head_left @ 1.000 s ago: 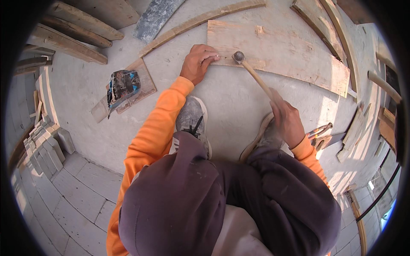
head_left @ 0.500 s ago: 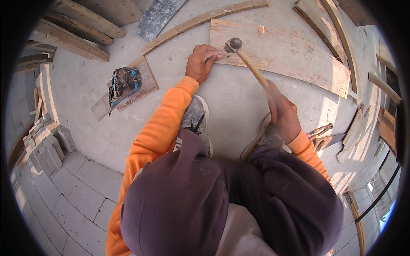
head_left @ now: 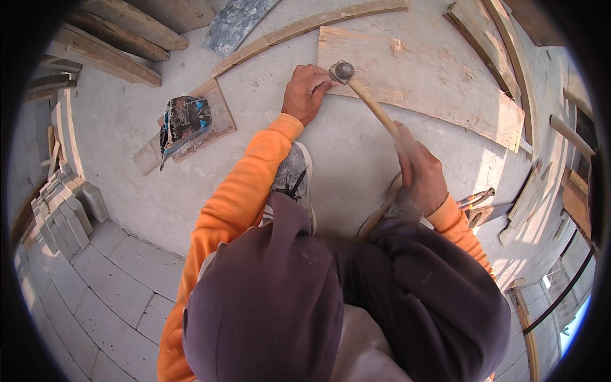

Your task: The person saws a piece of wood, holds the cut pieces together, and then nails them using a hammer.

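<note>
My right hand [head_left: 420, 169] is wrapped round the wooden handle of a hammer [head_left: 372, 105]. The hammer's rounded metal head is just above the near left corner of a flat plywood board [head_left: 414, 76], close to my left fingertips. At that corner my left hand [head_left: 305, 94] is closed in a pinch. Whatever lies between its thumb and fingers is too small or too hidden to make out. The board lies on the grey concrete floor [head_left: 347, 165] beyond my shoes.
A black and blue tool bag [head_left: 186, 121] sits on a thin board [head_left: 219, 114] to the left. A long timber strip [head_left: 305, 28] runs behind the plywood. Planks [head_left: 127, 51] lean at the far left, pale blocks [head_left: 70, 210] below them. Orange-handled pliers [head_left: 477, 197] lie right of my right hand.
The hammer head has shifted slightly left toward my left fingertips. My left hand stays pinched at the board's corner. The whole view has shifted a little.
</note>
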Demonstrator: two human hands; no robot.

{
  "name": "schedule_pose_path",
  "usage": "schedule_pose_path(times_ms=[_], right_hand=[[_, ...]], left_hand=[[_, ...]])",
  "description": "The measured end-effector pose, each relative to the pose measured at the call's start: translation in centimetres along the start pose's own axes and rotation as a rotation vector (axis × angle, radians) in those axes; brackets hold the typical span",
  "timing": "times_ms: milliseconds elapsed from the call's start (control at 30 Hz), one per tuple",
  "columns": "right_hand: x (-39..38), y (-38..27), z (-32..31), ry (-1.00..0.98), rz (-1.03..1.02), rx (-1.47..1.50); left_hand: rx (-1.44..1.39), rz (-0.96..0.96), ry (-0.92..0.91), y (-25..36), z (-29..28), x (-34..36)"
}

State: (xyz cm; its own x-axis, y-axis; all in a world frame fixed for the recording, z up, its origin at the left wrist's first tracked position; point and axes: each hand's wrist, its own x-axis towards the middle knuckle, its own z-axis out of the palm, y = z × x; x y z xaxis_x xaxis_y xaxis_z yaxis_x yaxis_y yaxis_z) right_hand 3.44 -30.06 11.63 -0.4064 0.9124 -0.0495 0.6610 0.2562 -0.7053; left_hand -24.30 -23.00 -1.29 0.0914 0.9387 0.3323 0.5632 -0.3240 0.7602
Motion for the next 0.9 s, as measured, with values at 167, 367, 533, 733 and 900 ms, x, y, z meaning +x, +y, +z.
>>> schedule_pose_path(times_ms=[167,367,533,733,900], right_hand=[[0.4,0.4,0.3,0.077,-0.067,0.046],[0.5,-0.1,-0.3,0.041,-0.069,0.019],[0.1,1.6,0.7,-0.008,-0.043,-0.030],[0.1,1.1,0.8,0.034,-0.067,-0.029],[0.4,2.8,1.2,0.033,-0.069,-0.018]], left_hand=[[-0.020,0.048,0.044,0.1,0.5,-0.1],[0.030,0.034,0.030,0.2,0.4,-0.2],[-0.023,0.016,0.043,0.1,0.6,-0.4],[-0.013,-0.036,0.020,0.2,0.3,-0.3],[-0.100,-0.048,0.022,0.4,0.4,-0.2]])
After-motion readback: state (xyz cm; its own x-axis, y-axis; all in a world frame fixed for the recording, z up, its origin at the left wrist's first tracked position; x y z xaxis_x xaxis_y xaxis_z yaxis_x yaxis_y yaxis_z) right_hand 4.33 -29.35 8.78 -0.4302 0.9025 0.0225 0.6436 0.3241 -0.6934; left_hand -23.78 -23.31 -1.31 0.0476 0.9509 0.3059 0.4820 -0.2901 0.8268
